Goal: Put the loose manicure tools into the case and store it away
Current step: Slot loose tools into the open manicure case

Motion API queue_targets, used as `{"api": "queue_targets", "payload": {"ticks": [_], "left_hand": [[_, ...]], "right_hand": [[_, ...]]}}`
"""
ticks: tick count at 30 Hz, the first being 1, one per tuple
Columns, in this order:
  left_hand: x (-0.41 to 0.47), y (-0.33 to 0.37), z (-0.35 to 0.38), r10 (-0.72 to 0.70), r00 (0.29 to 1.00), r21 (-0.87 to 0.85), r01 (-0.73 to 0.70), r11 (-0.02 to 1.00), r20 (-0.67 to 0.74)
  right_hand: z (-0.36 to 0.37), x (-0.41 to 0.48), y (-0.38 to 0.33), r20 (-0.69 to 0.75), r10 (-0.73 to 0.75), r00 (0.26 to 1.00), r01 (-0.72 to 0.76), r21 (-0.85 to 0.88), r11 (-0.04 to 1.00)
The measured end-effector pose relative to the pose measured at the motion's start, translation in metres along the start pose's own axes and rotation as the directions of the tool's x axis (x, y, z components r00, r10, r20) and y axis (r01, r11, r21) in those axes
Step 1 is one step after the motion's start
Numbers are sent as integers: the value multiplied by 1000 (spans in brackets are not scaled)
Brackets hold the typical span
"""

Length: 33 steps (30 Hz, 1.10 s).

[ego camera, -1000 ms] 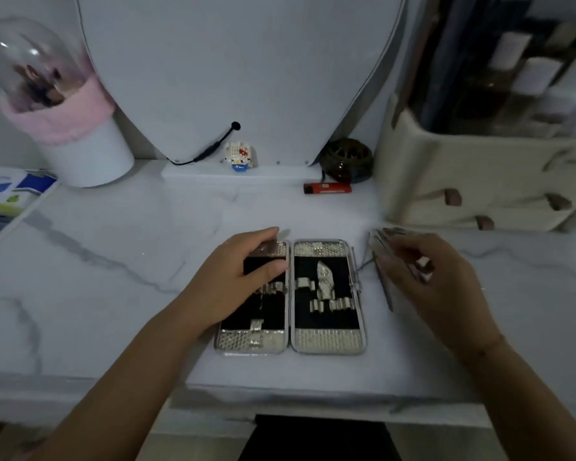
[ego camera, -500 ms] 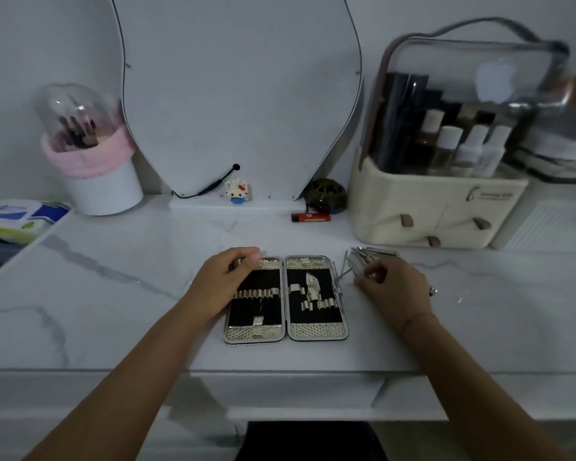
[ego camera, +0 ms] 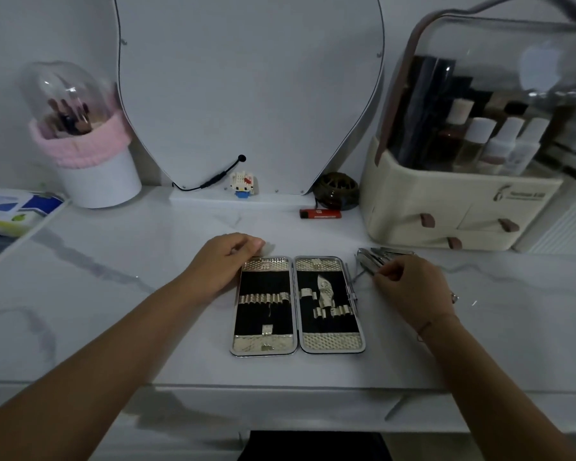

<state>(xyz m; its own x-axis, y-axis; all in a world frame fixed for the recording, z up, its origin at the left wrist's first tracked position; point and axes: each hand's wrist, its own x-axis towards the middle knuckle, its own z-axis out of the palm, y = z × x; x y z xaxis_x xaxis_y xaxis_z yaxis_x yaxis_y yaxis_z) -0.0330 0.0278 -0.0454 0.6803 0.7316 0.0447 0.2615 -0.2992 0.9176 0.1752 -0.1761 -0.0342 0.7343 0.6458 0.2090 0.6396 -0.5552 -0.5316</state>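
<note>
Right grip (ego camera: 413, 289) on tools (ego camera: 378, 257) — beside case (ego camera: 333, 342)

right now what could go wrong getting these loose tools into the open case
1. The right hand picks at a jumbled pile of loose tools; pulling one could drag others and scatter them.
2. A thin tool lies along the right rim of the case and could be missed or pinched when it shuts.
3. The left hand is only at the far left corner, so the case may slide.
</note>
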Motion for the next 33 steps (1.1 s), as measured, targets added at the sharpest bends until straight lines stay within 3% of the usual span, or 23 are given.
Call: {"api": "queue_targets", "payload": {"ticks": [3, 9, 12, 15, 21, 27, 33], "left_hand": [[8, -2, -2, -22, 1000, -48, 21, 999, -18], [10, -6, -3, -23, 1000, -154, 21, 988, -11], [10, -6, -3, -9, 1000, -152, 9, 988, 1], [11, -8, -5, 32, 999, -84, -32, 996, 2], [12, -6, -6, 83, 996, 33, -82, 996, -27], [15, -6, -8, 85, 996, 34, -85, 996, -9], [17, -6, -11, 83, 997, 15, -83, 996, 1]], "right_hand": [[-1, 1, 0, 8, -21, 1000, 21, 11, 1000], [-12, 2, -1, 34, -23, 999, 14, 252, 968], [-15, 5, -9, 171, 19, 985, -111, 549, 828], [-14, 7, -30, 385, -69, 920, -244, 704, 667], [13, 18, -86, 476, -246, 844, -147, 647, 748], [43, 27, -110, 440, -193, 877, -78, 526, 847], [62, 30, -118, 435, -144, 889, -104, 496, 862]]}}
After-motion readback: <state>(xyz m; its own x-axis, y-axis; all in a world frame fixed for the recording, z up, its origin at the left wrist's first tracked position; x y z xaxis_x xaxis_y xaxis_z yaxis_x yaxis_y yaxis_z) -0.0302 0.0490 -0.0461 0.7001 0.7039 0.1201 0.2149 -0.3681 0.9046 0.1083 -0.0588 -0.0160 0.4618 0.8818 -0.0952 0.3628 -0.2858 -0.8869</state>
